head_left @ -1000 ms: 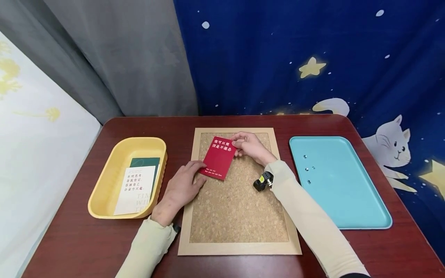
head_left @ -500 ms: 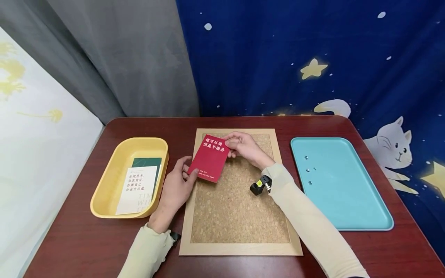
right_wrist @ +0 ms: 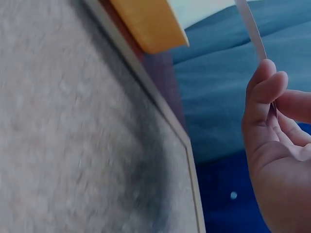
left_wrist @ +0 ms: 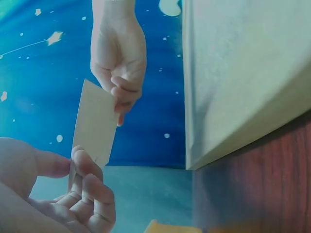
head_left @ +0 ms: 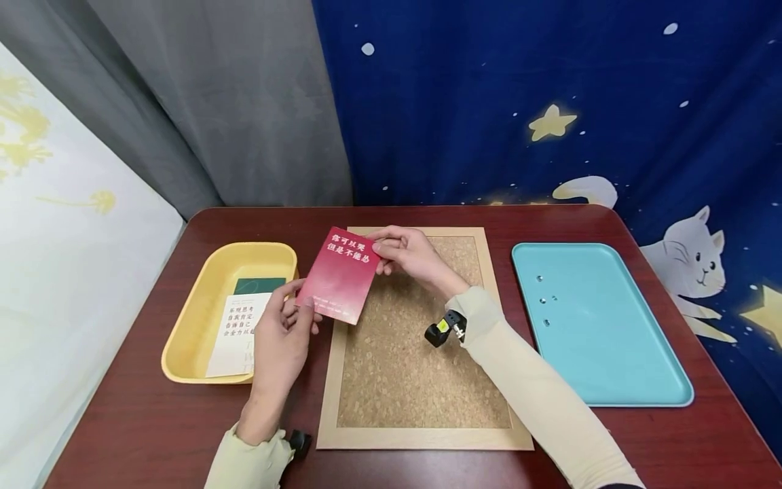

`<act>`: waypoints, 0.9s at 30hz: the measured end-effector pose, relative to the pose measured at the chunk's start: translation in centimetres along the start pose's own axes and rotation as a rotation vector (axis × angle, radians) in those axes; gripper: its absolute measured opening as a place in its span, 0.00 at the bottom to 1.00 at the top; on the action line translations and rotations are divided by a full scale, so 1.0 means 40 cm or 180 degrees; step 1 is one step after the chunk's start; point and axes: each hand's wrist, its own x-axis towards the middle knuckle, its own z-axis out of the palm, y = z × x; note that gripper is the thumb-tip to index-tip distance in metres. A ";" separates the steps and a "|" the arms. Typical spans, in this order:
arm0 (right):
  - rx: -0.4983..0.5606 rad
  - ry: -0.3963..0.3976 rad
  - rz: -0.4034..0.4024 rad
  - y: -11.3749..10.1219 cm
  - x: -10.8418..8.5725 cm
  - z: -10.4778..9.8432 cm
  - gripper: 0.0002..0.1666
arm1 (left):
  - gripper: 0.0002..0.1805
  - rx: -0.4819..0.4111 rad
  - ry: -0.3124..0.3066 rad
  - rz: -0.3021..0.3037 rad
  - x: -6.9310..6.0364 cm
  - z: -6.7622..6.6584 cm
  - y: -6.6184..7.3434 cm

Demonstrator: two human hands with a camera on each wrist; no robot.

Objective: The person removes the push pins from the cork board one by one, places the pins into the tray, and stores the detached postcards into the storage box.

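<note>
A red card (head_left: 339, 275) with white lettering is held tilted above the left edge of the cork board (head_left: 421, 367). My left hand (head_left: 281, 339) pinches its lower left corner between thumb and fingers. At the upper right corner, my right hand (head_left: 412, 255) pinches it too. The left wrist view shows the card's pale back (left_wrist: 95, 124) between both hands. In the right wrist view the card (right_wrist: 252, 31) appears nearly edge-on, apart from the board (right_wrist: 73, 131).
A yellow basket (head_left: 183, 339) at the left holds a white card (head_left: 229, 339) and a green card (head_left: 259, 285). A blue tray (head_left: 617, 339) with several small shiny pins (head_left: 542, 301) lies at the right. Curtains hang behind the table (head_left: 140, 421).
The red card has moved left and been lifted off the cork board, both hands moving with it. My left hand has gone from touching its corner to pinching it.
</note>
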 end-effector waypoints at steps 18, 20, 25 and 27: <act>0.0230 -0.0534 -0.0174 -0.034 0.007 0.100 0.22 | 0.21 -0.0315 0.0518 -0.0122 -0.054 -0.077 0.010; 0.0190 -0.0596 -0.0251 -0.037 0.009 0.110 0.22 | 0.21 -0.0358 0.0557 -0.0190 -0.057 -0.085 0.011; 0.0100 -0.0641 -0.0356 -0.047 0.023 0.140 0.21 | 0.21 -0.0220 0.0694 -0.0160 -0.060 -0.108 0.008; 0.0077 -0.0638 -0.0360 -0.049 0.030 0.155 0.21 | 0.21 -0.0236 0.0728 -0.0187 -0.060 -0.119 0.006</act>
